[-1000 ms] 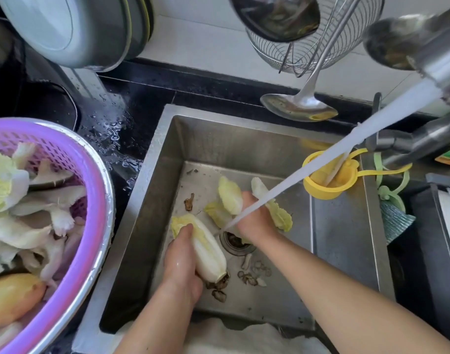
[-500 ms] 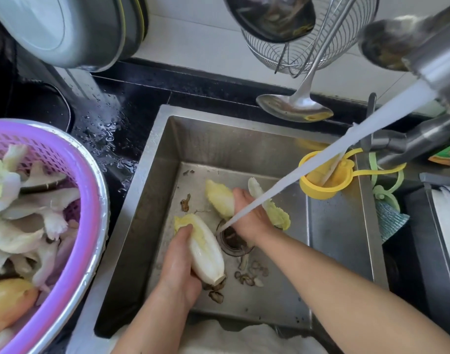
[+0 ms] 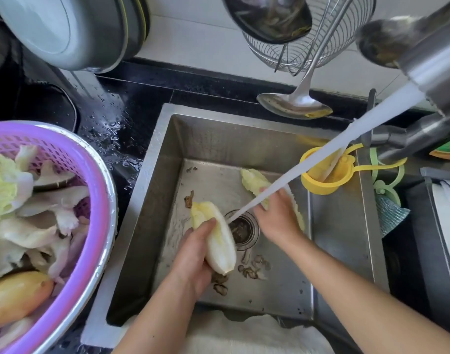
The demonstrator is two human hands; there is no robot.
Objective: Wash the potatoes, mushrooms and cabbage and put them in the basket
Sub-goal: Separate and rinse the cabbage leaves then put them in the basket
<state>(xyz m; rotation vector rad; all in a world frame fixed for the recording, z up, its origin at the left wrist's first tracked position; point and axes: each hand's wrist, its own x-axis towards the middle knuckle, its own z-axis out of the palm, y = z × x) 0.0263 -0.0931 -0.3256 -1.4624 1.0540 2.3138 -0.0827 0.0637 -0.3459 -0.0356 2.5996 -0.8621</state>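
Cabbage heart (image 3: 215, 241) sits gripped in my left hand (image 3: 195, 259) mid-sink; my right hand (image 3: 277, 218) pinches loose leaves (image 3: 254, 182) near the sink's (image 3: 206, 139) back edge. I'd turn both under the stream (image 3: 308, 172).

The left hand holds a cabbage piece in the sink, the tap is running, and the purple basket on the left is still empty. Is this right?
Not quite. The head view shows the purple basket already holding cabbage leaves, mushrooms and a potato. The rest stands: the left hand grips a cabbage piece in the sink, and the tap is running.
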